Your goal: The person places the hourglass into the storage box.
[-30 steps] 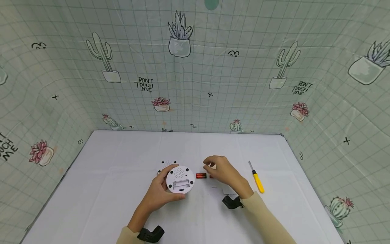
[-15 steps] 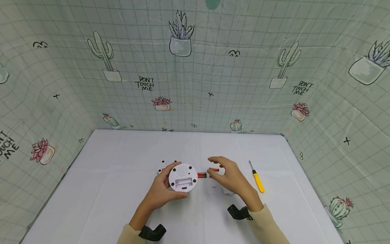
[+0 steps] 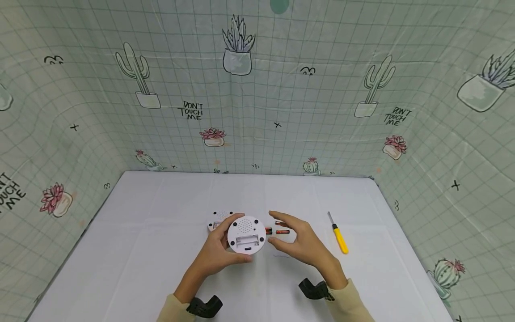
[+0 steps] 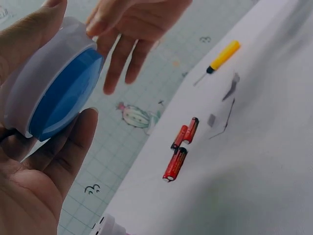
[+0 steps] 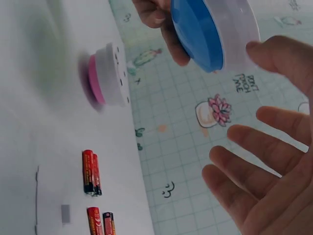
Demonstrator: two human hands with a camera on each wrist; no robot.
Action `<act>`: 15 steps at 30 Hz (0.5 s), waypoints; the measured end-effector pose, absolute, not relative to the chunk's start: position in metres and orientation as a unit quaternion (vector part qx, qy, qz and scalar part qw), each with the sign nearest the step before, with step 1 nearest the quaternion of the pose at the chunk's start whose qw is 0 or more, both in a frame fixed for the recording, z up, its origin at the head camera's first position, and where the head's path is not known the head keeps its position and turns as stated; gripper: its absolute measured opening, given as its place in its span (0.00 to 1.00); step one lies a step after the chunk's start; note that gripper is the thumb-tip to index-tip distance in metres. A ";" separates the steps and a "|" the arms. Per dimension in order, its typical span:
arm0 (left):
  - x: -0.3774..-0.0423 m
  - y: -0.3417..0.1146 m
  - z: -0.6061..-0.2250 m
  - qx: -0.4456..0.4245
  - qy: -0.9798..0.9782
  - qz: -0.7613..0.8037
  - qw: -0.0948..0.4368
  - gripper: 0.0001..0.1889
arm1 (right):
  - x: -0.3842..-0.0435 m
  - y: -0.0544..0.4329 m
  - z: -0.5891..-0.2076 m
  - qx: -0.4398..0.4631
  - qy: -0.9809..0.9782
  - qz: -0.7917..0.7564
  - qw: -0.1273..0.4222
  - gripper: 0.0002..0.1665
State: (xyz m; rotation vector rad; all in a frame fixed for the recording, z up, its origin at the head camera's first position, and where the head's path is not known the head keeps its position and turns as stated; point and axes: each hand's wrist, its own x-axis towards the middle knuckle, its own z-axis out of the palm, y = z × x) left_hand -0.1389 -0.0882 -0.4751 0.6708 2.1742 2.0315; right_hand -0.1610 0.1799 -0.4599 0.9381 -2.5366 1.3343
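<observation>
My left hand point(image 3: 211, 251) grips a round white device point(image 3: 246, 235) by its edge, fingers behind and thumb at the front. Its back faces up, with black feet, speaker holes and an uncovered battery compartment holding no batteries. The underside shows a blue dome point(image 4: 68, 93) in the left wrist view. My right hand point(image 3: 306, 239) hovers right of it, fingers spread and relaxed; in the right wrist view its thumb tip is right at the device's white rim. Below the right hand lie several red batteries point(image 5: 89, 171), partly hidden by the device and fingers in the head view.
A second white round device point(image 5: 110, 73) with a pink base sits behind my left hand. A yellow-handled screwdriver point(image 3: 340, 238) lies to the right. A small grey patch point(image 5: 66, 214) shows on the white table point(image 3: 141, 232). Patterned cloth point(image 3: 257, 98) encloses the table's back and sides.
My left hand has carried the device slightly to the right. The right hand has opened wider and shifted toward the device after leaving the batteries, which now show more.
</observation>
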 end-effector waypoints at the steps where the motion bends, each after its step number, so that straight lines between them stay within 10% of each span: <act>1: -0.139 -0.088 -0.475 0.219 0.713 0.665 0.047 0.54 | -0.161 0.179 -0.461 0.315 -0.836 0.446 0.058 0.38; 15: -0.138 -0.084 -0.479 0.240 0.688 0.681 0.071 0.55 | -0.156 0.169 -0.465 0.368 -0.788 0.494 0.004 0.48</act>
